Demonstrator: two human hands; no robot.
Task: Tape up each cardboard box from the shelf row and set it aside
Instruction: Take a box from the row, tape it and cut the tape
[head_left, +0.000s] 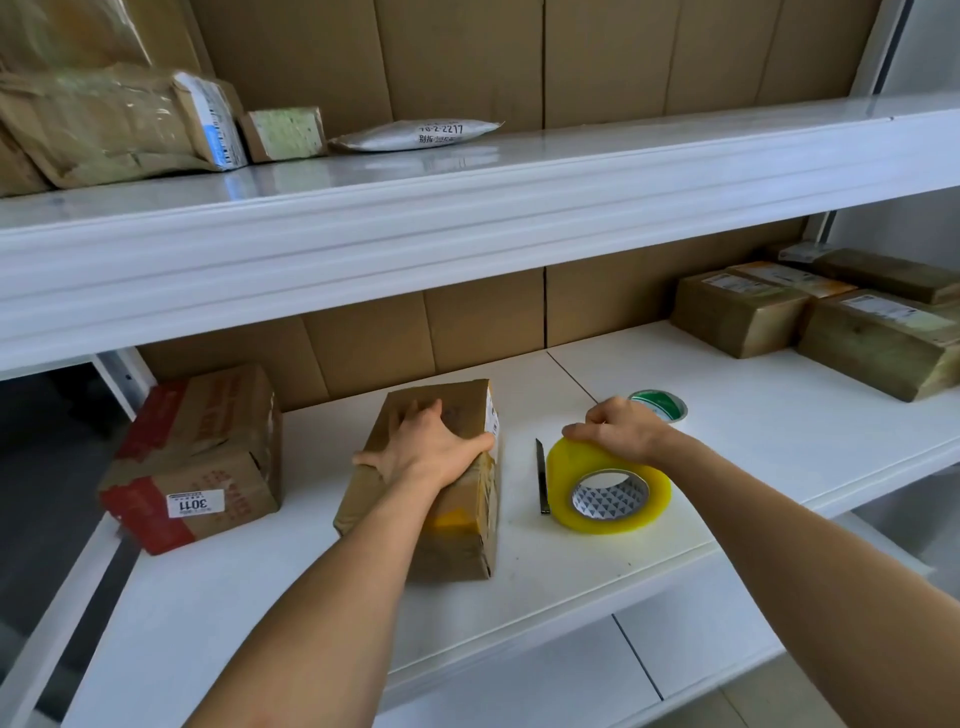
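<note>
My left hand (434, 447) lies spread on the dented, probably light cardboard box (431, 483); my right hand (621, 428) grips the stiff tape roll (608, 486) at its rim.

A white mailer pouch (418, 135) lies on the upper shelf (467, 208).

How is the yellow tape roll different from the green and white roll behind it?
The yellow tape roll looks much bigger and thicker, while the green and white roll looks small and flat. The right hand grips the yellow tape roll's top; nothing holds the green and white roll. Both sit on the same white shelf.
</note>
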